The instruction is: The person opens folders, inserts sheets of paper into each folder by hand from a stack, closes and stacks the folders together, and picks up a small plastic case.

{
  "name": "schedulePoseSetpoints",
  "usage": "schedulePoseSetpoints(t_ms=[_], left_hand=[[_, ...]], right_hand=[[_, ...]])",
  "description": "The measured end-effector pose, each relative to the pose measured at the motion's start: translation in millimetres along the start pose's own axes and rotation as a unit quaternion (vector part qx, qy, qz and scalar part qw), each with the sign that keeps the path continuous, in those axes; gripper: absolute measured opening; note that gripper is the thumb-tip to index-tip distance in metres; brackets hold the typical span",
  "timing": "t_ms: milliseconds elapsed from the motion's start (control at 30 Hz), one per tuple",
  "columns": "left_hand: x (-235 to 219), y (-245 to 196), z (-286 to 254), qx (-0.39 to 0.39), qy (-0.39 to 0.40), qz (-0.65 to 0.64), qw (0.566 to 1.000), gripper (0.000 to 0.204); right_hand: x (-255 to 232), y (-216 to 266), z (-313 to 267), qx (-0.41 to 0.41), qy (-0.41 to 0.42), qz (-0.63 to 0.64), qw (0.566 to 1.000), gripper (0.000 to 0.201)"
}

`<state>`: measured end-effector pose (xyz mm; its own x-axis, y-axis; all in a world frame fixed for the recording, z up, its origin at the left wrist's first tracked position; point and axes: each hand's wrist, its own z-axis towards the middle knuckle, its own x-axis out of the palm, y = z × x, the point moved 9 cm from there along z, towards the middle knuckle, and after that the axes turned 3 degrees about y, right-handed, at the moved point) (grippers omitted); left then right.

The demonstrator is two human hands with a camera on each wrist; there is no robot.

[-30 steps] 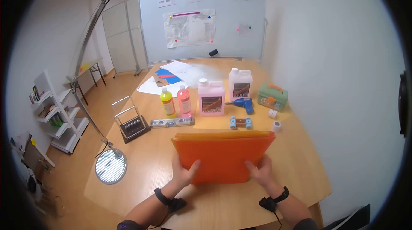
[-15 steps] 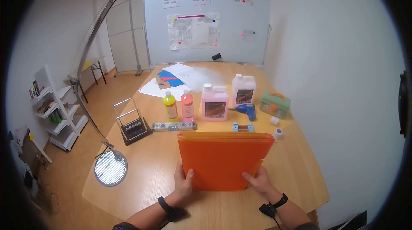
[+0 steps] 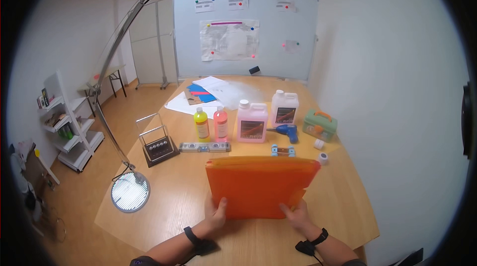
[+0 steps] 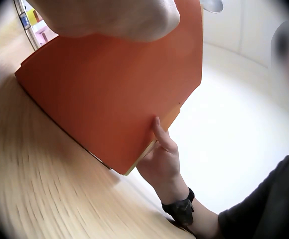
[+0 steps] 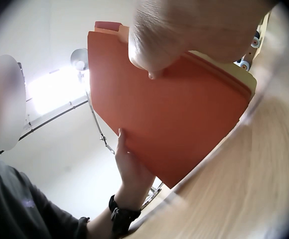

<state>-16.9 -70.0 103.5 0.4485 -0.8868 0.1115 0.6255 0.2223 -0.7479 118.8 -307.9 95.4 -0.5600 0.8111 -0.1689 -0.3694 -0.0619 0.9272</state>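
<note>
Both hands hold a stack of orange folders (image 3: pixel 258 189) upright, with the broad face toward me and the lower edge right at the tabletop. The left hand (image 3: pixel 215 215) grips the lower left side, its thumb lying on the front face. At the lower right, the right hand (image 3: pixel 298 215) pinches the side edge, thumb in front and the other fingers hidden behind. A lighter yellow-orange folder edge (image 4: pixel 171 118) sticks out by the right thumb in the left wrist view. A reddish folder tab (image 5: pixel 107 25) tops one corner in the right wrist view.
Behind the folders stand a spirit level (image 3: pixel 204 147), yellow (image 3: pixel 201 127) and pink bottles (image 3: pixel 220 126), two jugs (image 3: pixel 252 124), a blue toy drill (image 3: pixel 288 132), a small wheeled toy (image 3: pixel 282 151) and a green case (image 3: pixel 320 126). A Newton's cradle (image 3: pixel 160 149) and lamp (image 3: pixel 130 192) are left.
The folder stack has come slightly nearer to me and its lower right corner now shows a lighter folder edge. Both hands keep their hold. The head view has shifted slightly.
</note>
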Motion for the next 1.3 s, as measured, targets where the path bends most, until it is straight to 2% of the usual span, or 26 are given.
schedulePoseSetpoints(t_ms=[133,200,233,267,300,333,400,467,533,667,733,800,833,867,900,933,967,1033,1167,1200,1233,1267,1300], left_hand=[[-2,-4,5,-0.013,0.039,0.021,0.999,0.041],[3,7,9,-0.073,0.053,0.017,0.996,0.043],[3,6,12,-0.070,0.055,0.016,0.996,0.043],[3,9,13,-0.100,0.070,0.003,0.993,0.043],[4,13,12,-0.131,0.083,-0.010,0.988,0.043],[7,16,8,-0.132,0.082,-0.009,0.988,0.043],[9,23,-2,-0.136,0.007,-0.069,0.988,0.044],[11,15,3,-0.127,0.035,-0.061,0.989,0.043],[13,8,9,-0.119,0.060,-0.050,0.990,0.042],[6,23,14,-0.162,0.071,-0.055,0.983,0.042],[4,43,12,-0.182,0.081,-0.046,0.979,0.042],[3,73,1,-0.260,0.082,-0.056,0.961,0.040],[2,81,-8,-0.311,0.091,-0.014,0.946,0.040],[1,85,-15,-0.318,0.090,-0.013,0.944,0.040],[0,92,-19,-0.321,0.130,0.072,0.935,0.041],[1,96,-22,-0.319,0.171,0.157,0.919,0.041],[2,90,-18,-0.321,0.172,0.157,0.918,0.041],[5,75,-13,-0.356,0.206,0.202,0.889,0.043],[1,66,-3,-0.307,0.238,0.236,0.891,0.046],[-8,72,-3,-0.360,0.260,0.316,0.839,0.047],[-16,78,-8,-0.409,0.284,0.392,0.774,0.048],[-12,72,-9,-0.408,0.297,0.392,0.769,0.048],[-18,62,-5,-0.422,0.266,0.390,0.774,0.050]], right_hand=[[-1,7,-4,-0.030,0.001,-0.022,0.999,0.032],[-3,3,1,-0.015,0.000,-0.017,1.000,0.032],[-4,0,5,-0.003,-0.001,-0.012,1.000,0.033],[-7,0,9,-0.004,-0.002,-0.013,1.000,0.033],[-8,-1,12,0.000,0.011,0.031,0.999,0.034],[-7,-4,13,0.005,0.025,0.075,0.997,0.035],[-4,-7,11,-0.014,0.008,0.053,0.998,0.036],[-7,-5,11,-0.035,-0.012,0.030,0.999,0.037],[-5,-4,13,-0.021,-0.006,0.001,1.000,0.036],[-9,-6,14,0.018,0.008,-0.004,1.000,0.035],[-2,-26,14,0.094,0.084,0.046,0.991,0.034],[1,-33,11,0.085,0.055,0.101,0.990,0.032],[-1,-52,10,0.104,0.057,0.055,0.991,0.033],[-1,-61,7,0.122,0.059,0.008,0.991,0.034],[-3,-64,4,0.127,0.059,0.010,0.990,0.034],[-2,-67,4,0.140,0.098,-0.073,0.983,0.036],[1,-67,5,0.150,0.137,-0.154,0.967,0.038],[2,-52,7,0.152,0.147,-0.188,0.959,0.040],[1,-46,5,0.143,0.160,-0.284,0.935,0.040],[-3,-29,9,0.147,0.152,-0.282,0.936,0.040],[-16,-26,8,0.240,0.159,-0.332,0.898,0.040],[-28,-29,-5,0.332,0.166,-0.375,0.849,0.039],[-39,0,-8,0.100,0.125,-0.466,0.870,0.037]])
